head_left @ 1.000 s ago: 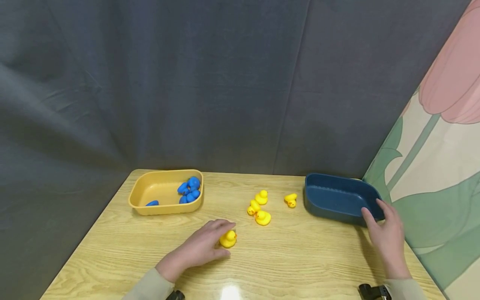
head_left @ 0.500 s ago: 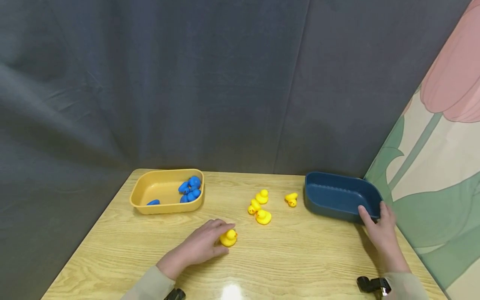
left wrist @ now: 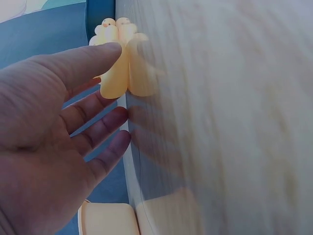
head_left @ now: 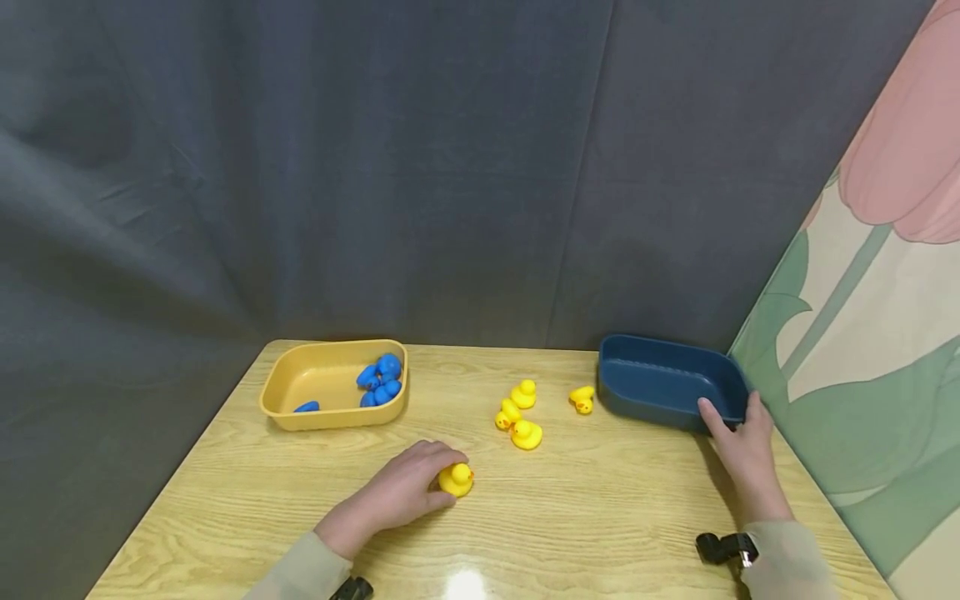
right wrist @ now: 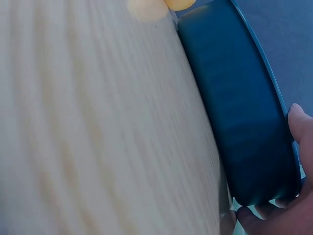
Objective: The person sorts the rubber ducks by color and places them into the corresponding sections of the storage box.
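My left hand (head_left: 405,490) pinches a yellow rubber duck (head_left: 456,482), its thumb on the near side and its fingers on the far side. In the left wrist view the thumb overlaps the duck (left wrist: 113,85), and the other fingers spread beside it, close to the tabletop. At the right, my right hand (head_left: 748,467) grips the near right corner of a dark blue plastic bin (head_left: 652,408). The thumb lies at the rim while the fingers reach round the end wall (right wrist: 249,122), as the right wrist view shows. Nothing lies inside this bin.
Several more yellow rubber ducks (head_left: 527,434) sit mid-table, one of them tipped over (head_left: 582,400) near the blue bin. A yellow bin (head_left: 330,419) at the back left holds several blue ducks (head_left: 388,365). A dark curtain (head_left: 450,183) hangs behind the wooden table (head_left: 585,525).
My right hand has come onto the blue bin's corner, and the bin has shifted slightly left and back. My left thumb and fingers have drawn a little closer around the duck.
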`<state>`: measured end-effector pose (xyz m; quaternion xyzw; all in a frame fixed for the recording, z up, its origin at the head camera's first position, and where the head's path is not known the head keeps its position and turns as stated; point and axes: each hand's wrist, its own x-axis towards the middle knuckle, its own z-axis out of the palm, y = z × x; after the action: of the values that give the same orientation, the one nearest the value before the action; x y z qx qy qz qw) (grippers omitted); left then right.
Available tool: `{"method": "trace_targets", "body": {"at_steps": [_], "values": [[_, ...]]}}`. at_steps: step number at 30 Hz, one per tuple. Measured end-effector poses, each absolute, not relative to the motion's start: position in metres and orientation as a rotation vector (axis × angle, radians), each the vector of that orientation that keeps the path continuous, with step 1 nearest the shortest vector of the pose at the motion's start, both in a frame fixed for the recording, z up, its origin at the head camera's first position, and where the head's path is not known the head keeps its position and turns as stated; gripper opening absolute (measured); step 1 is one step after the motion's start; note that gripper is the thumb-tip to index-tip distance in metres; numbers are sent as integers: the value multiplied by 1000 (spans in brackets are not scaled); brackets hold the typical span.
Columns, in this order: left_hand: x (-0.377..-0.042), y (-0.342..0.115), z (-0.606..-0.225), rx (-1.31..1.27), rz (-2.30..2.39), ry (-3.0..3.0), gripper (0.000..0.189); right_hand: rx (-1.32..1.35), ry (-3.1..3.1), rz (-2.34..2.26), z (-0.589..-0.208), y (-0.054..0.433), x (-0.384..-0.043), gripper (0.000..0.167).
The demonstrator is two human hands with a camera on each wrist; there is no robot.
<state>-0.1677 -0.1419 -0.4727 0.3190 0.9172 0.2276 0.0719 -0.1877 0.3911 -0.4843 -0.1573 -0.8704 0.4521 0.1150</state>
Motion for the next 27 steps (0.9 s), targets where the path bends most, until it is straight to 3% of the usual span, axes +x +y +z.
{"method": "trace_targets", "body": {"at_steps": [16,27], "values": [[-169,-143,-476,950,710,2756,43,-440,-2443,1358,-490,364,-209,104],[-171,-141,-474,889,804,2794,51,-412,-2466,1388,-489,332,-216,108]]}}
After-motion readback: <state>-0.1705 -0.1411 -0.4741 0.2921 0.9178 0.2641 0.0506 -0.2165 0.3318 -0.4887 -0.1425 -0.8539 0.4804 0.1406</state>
